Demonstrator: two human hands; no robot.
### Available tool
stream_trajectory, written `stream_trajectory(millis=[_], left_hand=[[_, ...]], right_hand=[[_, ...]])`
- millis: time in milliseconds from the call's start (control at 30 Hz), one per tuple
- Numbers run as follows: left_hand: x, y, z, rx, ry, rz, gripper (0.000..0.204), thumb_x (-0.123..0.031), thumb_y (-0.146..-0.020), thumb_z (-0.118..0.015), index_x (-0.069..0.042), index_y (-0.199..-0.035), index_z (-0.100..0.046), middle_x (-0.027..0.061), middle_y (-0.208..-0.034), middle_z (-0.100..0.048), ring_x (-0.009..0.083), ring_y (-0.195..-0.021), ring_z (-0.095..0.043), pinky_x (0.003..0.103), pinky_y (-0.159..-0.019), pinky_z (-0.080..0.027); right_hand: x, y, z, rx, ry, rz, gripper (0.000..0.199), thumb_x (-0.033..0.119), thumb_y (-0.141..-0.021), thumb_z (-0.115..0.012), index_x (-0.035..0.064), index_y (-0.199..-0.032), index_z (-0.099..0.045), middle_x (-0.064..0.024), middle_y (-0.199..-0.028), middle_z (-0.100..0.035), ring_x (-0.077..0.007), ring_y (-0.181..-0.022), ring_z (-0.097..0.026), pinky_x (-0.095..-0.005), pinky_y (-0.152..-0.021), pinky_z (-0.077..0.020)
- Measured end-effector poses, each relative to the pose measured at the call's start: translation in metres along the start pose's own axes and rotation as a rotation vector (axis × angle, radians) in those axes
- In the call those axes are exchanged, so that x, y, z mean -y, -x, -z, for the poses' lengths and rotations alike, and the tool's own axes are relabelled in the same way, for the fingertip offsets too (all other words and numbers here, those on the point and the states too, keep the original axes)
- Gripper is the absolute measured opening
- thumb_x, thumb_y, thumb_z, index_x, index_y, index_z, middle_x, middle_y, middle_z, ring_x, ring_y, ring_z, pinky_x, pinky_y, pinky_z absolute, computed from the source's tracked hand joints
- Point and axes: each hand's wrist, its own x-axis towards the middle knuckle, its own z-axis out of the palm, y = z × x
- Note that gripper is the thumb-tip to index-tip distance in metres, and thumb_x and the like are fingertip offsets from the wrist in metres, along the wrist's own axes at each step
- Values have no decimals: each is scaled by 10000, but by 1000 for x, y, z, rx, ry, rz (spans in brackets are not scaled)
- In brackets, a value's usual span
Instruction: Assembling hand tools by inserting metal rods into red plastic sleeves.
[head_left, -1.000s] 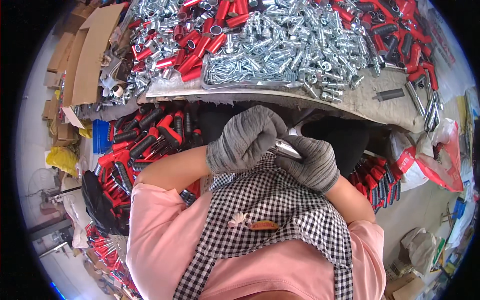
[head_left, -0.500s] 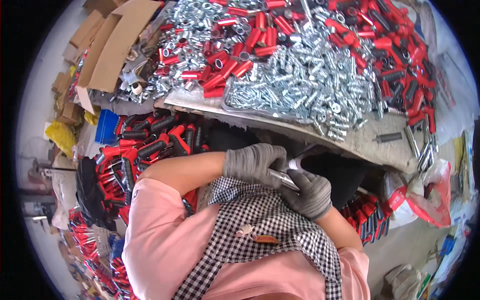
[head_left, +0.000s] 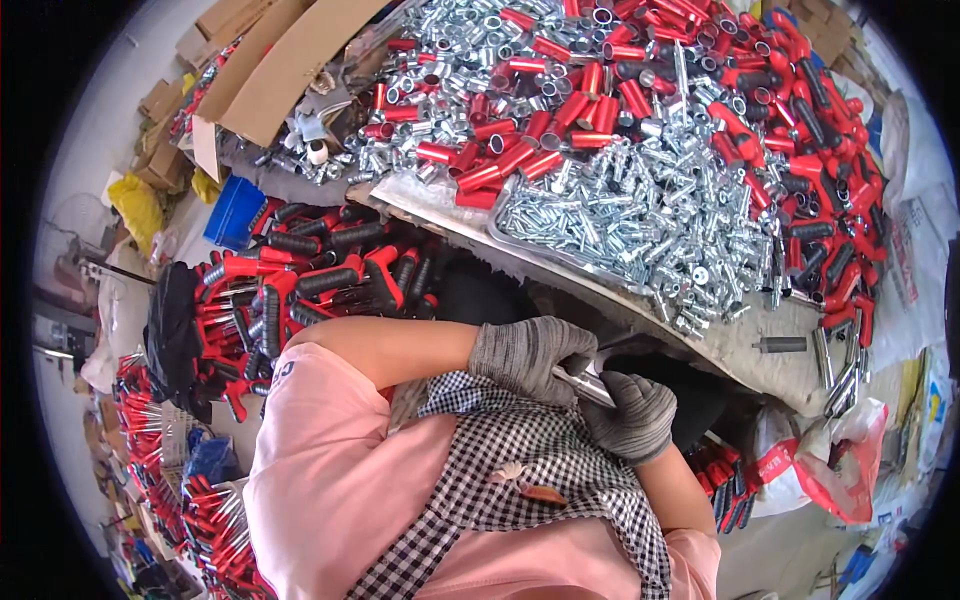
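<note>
Two gloved hands on a metal rod, close to the chest.

Head view: the shiny metal rod (head_left: pixel 588 384) sits between the hands, the left hand (head_left: pixel 530 355) curled shut over one end, the right hand (head_left: pixel 632 415) gripping the other just below the worktable (head_left: pixel 740 345). A red-and-white plastic bag (head_left: pixel 835 470) hangs lower right; flat brown cardboard (head_left: pixel 280 70) lies upper left.

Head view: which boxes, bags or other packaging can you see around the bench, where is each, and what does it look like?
Cardboard boxes: upper left beside the parts pile, flat brown flaps.
Blue crate: left, below the cardboard, small and rectangular.
Yellow bag: far left, crumpled.
Red and white plastic bag: lower right under the table edge, open and slack.
No screens in view.
</note>
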Motion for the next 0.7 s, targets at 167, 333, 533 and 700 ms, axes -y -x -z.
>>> stream_trajectory(millis=[167,333,533,700], left_hand=[[6,9,0,-24,-72,20,270,-197,-673,-735,-55,-786,-535,97,-707,-558,249,-638,-572,350,-572,-453],[-3,11,9,-1,-74,123,308,-247,-674,-744,-58,-755,-514,113,-683,-565,264,-632,-575,358,-560,-455],[6,8,8,-59,-156,-14,380,-322,-682,-772,-49,-843,-563,123,-761,-596,298,-712,-601,372,-628,-474],[6,10,6,-130,-266,-163,311,-151,-684,-773,-92,-902,-560,78,-854,-601,269,-767,-601,359,-659,-481]], right_hand=[[1,-6,-6,45,-47,-23,287,213,-603,-783,85,-788,-607,-91,-596,-580,-292,-479,-576,-370,-414,-434],[6,-3,-10,53,-114,-82,304,208,-621,-784,73,-835,-615,-92,-597,-577,-289,-485,-581,-374,-421,-443],[5,-2,3,53,123,3,440,236,-596,-793,68,-960,-613,-95,-719,-605,-282,-575,-597,-369,-477,-454],[-3,-4,14,-23,-84,9,517,194,-593,-812,56,-1049,-612,-110,-844,-663,-289,-697,-646,-358,-579,-507]])
